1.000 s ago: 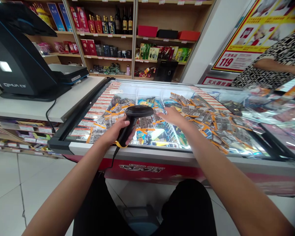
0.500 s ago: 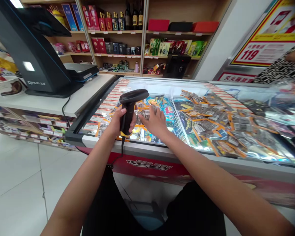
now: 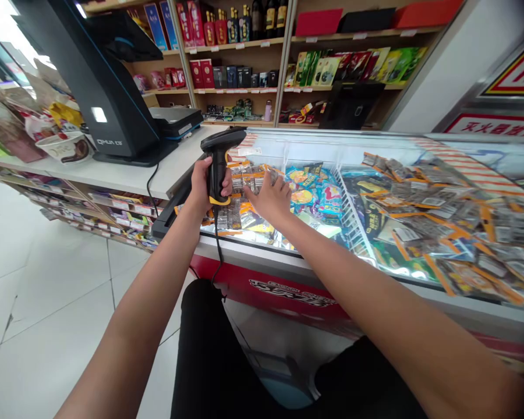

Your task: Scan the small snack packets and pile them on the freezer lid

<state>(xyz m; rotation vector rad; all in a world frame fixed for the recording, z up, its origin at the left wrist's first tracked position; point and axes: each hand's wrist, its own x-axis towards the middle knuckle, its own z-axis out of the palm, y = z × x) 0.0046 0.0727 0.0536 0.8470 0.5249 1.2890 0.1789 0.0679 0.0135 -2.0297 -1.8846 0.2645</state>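
Note:
My left hand (image 3: 199, 185) is wrapped round the handle of a black and yellow barcode scanner (image 3: 219, 166), held upright over the left part of a chest freezer (image 3: 262, 251). From the handle a dark cord (image 3: 218, 241) hangs down past the freezer's front. Just right of the scanner, my right hand (image 3: 271, 199) has its fingers apart over small orange-edged snack packets (image 3: 234, 215) on the glass top. Whether its fingertips touch the packets I cannot tell. Through the glass, blue bags (image 3: 318, 192) show beside a white wire divider (image 3: 353, 212).
More orange-edged packets (image 3: 436, 198) are spread over the glass at the right. On a white counter (image 3: 131, 174) at the left stand a dark till (image 3: 122, 125) and a bowl-shaped tub (image 3: 65, 146). Shelves of bottles and boxes (image 3: 240, 75) line the back.
The view has swung to the right-hand scene's left, so things appear shifted rightward. The scanner has moved up and left relative to the freezer. My right hand remains over the packets.

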